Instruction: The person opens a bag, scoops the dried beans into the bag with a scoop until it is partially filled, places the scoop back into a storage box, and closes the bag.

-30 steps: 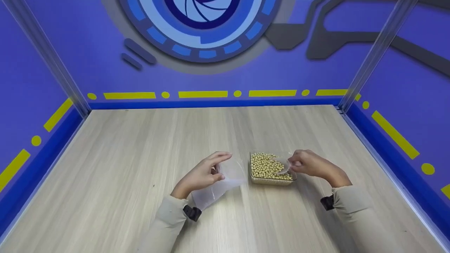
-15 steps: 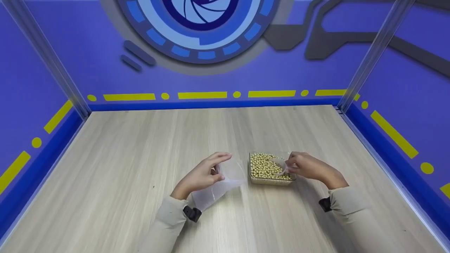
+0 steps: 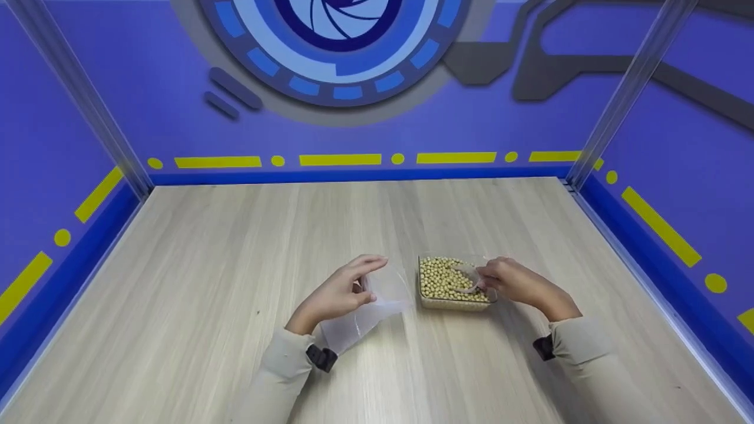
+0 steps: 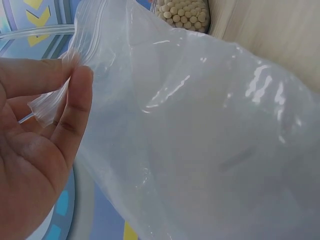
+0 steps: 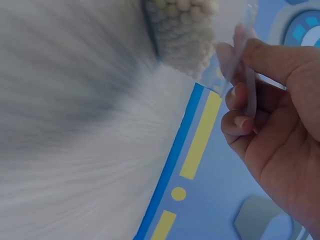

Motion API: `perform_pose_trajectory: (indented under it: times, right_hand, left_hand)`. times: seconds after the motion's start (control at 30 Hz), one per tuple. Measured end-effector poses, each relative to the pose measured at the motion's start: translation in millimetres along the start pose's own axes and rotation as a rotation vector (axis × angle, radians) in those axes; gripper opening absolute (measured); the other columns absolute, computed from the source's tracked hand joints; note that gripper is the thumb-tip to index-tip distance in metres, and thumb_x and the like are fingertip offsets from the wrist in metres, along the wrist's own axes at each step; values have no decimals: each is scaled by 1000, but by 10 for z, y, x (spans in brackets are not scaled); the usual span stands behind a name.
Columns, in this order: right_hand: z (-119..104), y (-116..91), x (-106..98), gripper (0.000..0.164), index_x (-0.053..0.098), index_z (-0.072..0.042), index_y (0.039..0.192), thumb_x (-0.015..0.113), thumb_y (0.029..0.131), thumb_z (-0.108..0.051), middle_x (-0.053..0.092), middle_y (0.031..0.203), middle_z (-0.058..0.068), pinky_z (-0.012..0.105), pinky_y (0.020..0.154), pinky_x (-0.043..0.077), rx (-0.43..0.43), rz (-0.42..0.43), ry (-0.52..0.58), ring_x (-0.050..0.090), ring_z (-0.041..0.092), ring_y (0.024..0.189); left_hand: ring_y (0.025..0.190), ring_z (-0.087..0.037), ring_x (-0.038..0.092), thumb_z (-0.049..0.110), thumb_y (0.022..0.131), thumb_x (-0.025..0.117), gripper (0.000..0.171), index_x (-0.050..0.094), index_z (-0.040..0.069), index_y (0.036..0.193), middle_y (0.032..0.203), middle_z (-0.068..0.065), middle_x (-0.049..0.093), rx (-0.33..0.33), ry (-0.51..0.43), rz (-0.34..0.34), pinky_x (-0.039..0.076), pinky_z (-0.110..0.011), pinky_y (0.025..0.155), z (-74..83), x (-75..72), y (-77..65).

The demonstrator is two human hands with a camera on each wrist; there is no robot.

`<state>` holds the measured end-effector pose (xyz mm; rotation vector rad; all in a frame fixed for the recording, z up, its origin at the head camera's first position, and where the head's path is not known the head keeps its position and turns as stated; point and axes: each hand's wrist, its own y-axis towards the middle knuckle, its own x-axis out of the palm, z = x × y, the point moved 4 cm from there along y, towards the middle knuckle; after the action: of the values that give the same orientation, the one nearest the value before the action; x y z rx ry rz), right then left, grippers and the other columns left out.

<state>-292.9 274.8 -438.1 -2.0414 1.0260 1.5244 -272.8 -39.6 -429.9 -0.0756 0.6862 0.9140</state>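
A clear plastic box (image 3: pixel 453 305) holds round yellow beans (image 3: pixel 442 277) that look like soybeans. My right hand (image 3: pixel 521 282) grips the handle (image 5: pixel 251 97) of a translucent scoop (image 3: pixel 471 277) at the box's right side, and the scoop's bowl sits among the beans. To the left of the box, my left hand (image 3: pixel 339 291) pinches the zip edge of a clear zip bag (image 4: pixel 200 125) between thumb and fingers. In the head view the bag's mouth spreads towards the box, while its lower part hangs down close over the table. No beans show inside the bag.
The pale wooden table (image 3: pixel 235 247) carries the box near its middle right. Blue printed walls (image 3: pixel 330 135) with yellow markings enclose the back and sides, with metal posts (image 3: pixel 624 88) at the corners.
My right hand has shifted slightly left and down, bringing the scoop a little further left into the beans. My left hand and the bag have stayed almost still.
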Motion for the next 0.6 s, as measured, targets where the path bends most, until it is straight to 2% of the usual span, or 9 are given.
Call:
perform_pose_trajectory:
  times: [0.07, 0.2, 0.4, 0.6]
  right_hand:
    - [-33, -8, 16, 20, 60, -7, 73, 60, 88, 6, 55, 68, 1, 27, 59, 39, -26, 27, -72, 43, 6, 65]
    - [-78, -19, 22, 21, 59, -10, 70, 63, 86, 4, 54, 67, -1, 23, 56, 37, -26, 49, -134, 41, 7, 64]
    - [-75, -9, 16, 19, 61, -11, 69, 66, 86, -2, 56, 66, -4, 24, 56, 39, -16, 56, -160, 44, 7, 64]
    - [-38, -31, 22, 20, 61, -11, 71, 65, 86, 1, 55, 66, -5, 24, 57, 40, -64, 102, -159, 45, 7, 65]
  left_hand:
    - [77, -7, 46, -8, 84, 62, 62, 44, 3, 143, 145, -11, 44, 2, 2, 0, 50, -22, 76, -1, 1, 3]
    - [77, -7, 47, -7, 85, 62, 62, 44, 3, 143, 146, -11, 43, 2, 6, 2, 52, -23, 76, -3, 1, 8]
    - [77, -6, 48, -6, 85, 63, 61, 44, 3, 143, 145, -11, 44, 2, 12, 2, 52, -23, 77, -5, 0, 12]
    - [76, -6, 47, -6, 85, 62, 62, 44, 5, 143, 146, -9, 43, -18, -3, -7, 51, -22, 75, -29, 8, 20]
